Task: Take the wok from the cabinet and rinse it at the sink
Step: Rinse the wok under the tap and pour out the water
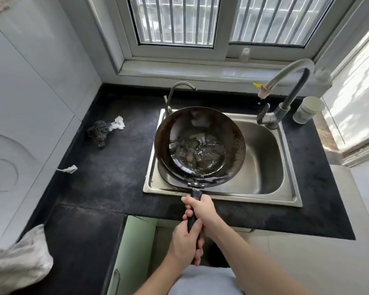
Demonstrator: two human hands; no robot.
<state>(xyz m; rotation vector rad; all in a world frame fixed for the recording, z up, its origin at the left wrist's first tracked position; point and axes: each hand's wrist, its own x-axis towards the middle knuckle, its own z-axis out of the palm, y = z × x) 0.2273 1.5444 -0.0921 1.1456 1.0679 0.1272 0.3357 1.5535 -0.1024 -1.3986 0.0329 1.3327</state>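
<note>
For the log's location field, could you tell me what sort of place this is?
Most likely a home kitchen: a steel sink with a faucet, set in a dark countertop under a barred window.

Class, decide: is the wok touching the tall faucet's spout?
Apart. The head view shows the wok left of and below the faucet spout, with bare sink between them.

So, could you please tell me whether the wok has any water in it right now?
Yes, the wok, held over the sink, has water in it: a shallow, glinting pool covers its bottom.
</note>
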